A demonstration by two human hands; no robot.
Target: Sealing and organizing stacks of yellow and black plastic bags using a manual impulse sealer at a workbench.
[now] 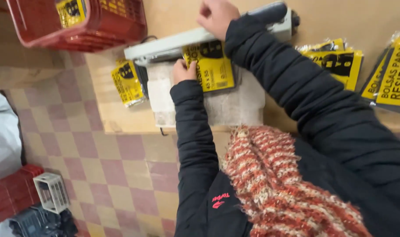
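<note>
Right hand (216,16) presses down, knuckles curled, on the long white sealer arm (173,44) at twelve o'clock. Left hand (183,71) pinches the edge of a yellow-labelled bag packet (214,68), tucked under that arm on the table (121,118). Another yellow packet (126,82) lies at nine o'clock of it, more packets (340,59) at three o'clock, a red basket (77,22) at ten.

Yellow-black packet (214,66), red crate (81,22), red-cream knit scarf (279,184), pink-cream chequered floor (103,166).
</note>
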